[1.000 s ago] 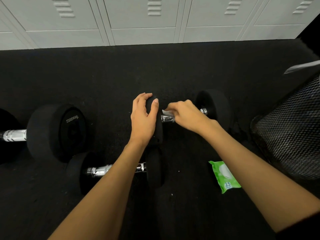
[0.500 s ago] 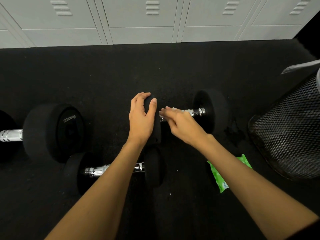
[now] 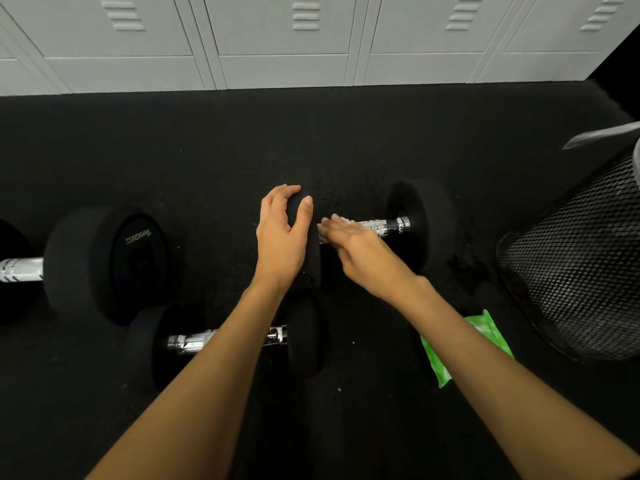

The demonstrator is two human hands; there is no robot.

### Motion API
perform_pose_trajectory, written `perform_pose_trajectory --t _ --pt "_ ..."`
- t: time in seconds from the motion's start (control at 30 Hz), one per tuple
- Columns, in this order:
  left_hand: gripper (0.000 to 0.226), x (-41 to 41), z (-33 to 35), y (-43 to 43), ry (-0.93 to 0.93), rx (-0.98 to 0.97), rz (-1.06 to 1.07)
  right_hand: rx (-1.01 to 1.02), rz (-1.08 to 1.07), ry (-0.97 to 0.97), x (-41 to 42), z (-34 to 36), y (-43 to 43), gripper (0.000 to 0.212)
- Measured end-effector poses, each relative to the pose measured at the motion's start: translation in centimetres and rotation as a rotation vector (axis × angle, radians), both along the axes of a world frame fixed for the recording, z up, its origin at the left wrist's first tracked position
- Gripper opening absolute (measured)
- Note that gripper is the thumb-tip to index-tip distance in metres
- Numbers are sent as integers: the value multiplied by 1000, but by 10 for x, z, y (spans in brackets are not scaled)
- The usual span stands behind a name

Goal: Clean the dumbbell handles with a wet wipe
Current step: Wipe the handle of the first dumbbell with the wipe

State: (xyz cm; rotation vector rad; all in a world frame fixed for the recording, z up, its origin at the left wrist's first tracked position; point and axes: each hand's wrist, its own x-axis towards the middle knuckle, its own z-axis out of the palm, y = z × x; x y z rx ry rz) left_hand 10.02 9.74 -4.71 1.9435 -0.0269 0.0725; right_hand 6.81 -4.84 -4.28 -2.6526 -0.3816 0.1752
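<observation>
dumbbell (image 3: 420,225): black heads, lying on floor | handle (image 3: 381,226): chrome, horizontal | wet wipe (image 3: 348,221): white, on handle

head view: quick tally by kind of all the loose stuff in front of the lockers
dumbbells: 3 (wiped dumbbell, near dumbbell, big dumbbell at left, partly out of frame)
wet wipe: 1, mostly hidden under the right hand
green wipe pack: 1
mesh bin: 1
total: 6

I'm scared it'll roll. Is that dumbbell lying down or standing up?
Lying down. The dumbbell has its handle level; left hand holds one end.
</observation>
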Motion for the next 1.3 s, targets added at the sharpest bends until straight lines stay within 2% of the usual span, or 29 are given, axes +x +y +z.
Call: perform_pose_trajectory --t 0.2,0.27,0.37,0.43,0.5,0.6,0.67,0.73,0.83,0.87,0.93,1.03,1.17,1.3 --pt "30 0 -1 1 5 14 -1 -60 -151 183 38 9 9 28" --pt "29 0 -1 0 0 10 1 -124 -170 93 30 5 19 24" --pt "30 2 -1 1 -14 0 -2 -62 -162 -114 1 -8 28 41" --pt "30 2 -2 1 -22 7 0 -20 -158 -173 -15 -16 24 51" --pt "30 1 -3 0 -25 7 2 9 -143 -216 -18 -19 16 51" --pt "31 1 -3 1 -16 5 -5 -22 -103 -136 2 -11 13 39" --pt "31 1 -3 1 -10 8 -6 -38 -121 -20 22 -2 15 25" --pt "30 1 -1 1 -7 12 -8 -88 -130 91 35 6 17 21" --pt "30 0 -1 1 -12 10 -10 -67 -110 71 31 5 18 15" --pt "30 0 -1 1 -14 7 -9 -51 -91 5 24 0 18 16" --pt "31 -2 -1 1 -20 7 -9 -85 -57 -149 6 -11 16 35" --pt "31 -3 -1 1 -34 4 -7 -124 -61 -263 -17 -26 15 56" --pt "32 -5 -2 1 -40 -5 -9 -116 -26 -359 -19 -27 10 53" --pt "32 -6 -1 1 -33 -1 -12 -128 16 -367 -27 -27 5 53"
